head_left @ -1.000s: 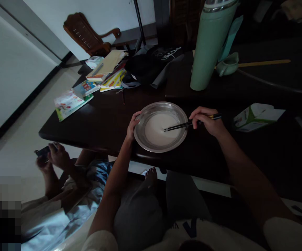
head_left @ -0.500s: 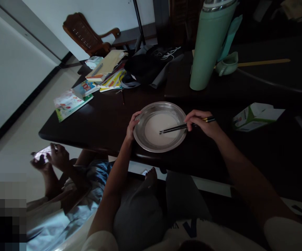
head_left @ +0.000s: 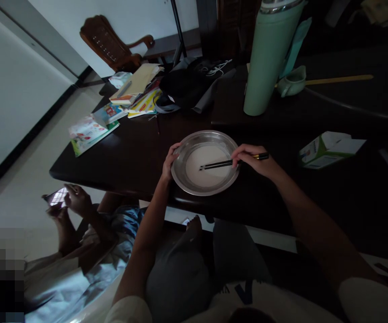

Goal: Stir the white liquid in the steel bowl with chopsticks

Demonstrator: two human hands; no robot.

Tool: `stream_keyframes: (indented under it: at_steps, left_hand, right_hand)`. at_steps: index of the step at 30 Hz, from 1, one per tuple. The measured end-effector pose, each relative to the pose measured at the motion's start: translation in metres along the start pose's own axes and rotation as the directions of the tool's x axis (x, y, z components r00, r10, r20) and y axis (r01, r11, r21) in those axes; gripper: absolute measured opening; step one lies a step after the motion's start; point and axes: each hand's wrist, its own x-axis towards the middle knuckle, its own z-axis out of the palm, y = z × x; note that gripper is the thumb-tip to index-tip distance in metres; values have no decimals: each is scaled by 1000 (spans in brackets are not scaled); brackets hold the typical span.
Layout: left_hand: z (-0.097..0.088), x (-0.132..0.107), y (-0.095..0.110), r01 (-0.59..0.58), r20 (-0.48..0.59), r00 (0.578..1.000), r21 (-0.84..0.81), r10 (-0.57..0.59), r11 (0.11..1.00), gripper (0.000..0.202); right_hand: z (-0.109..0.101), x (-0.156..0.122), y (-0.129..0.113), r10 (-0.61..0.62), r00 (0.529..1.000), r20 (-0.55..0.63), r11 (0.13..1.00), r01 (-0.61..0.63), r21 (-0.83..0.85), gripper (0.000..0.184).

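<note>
A round metal bowl (head_left: 204, 190) sits near the front edge of the dark table, with a pale, milky mixture (head_left: 197, 154) in it. My left hand (head_left: 170, 162) grips the bowl's left rim, fingers outside and thumb on the edge. Over the right rim, my right hand (head_left: 252, 159) is closed around a pair of black chopsticks (head_left: 219, 164) with gold bands near their upper ends. Their tips reach into the mixture, left of the bowl's middle. Whether the tips touch the bottom cannot be seen.
A tall green flask (head_left: 269, 63) and a small green pitcher (head_left: 292, 82) stand behind to the right. An opened carton (head_left: 330, 150) lies at right. Books (head_left: 91, 132) and a black bag (head_left: 190, 85) occupy the back left. Beside me, another person's hands hold a phone (head_left: 58, 197).
My right hand has shifted left with the chopsticks, so their tips sit further left in the mixture. My left hand and the bowl stay put. The other person's phone has tilted slightly.
</note>
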Motion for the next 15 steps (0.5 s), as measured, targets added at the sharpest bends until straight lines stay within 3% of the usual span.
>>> stream_keyframes:
  at_steps: [6,11,15]
  left_hand:
    - [1,-1,0,-20,3,1000,3,20,1000,39]
    - [0,0,0,-7,-10,1000,-9,7,1000,38]
    - [0,-1,0,-8,10,1000,0,8,1000,39]
  right_hand:
    - [-11,0,1,-45,988,-148,999,47,8,20]
    - [-2,-1,1,-12,1000,-1,1000,12,19,18]
    - [-3,1,2,-16,998,-64,999,14,-33,17]
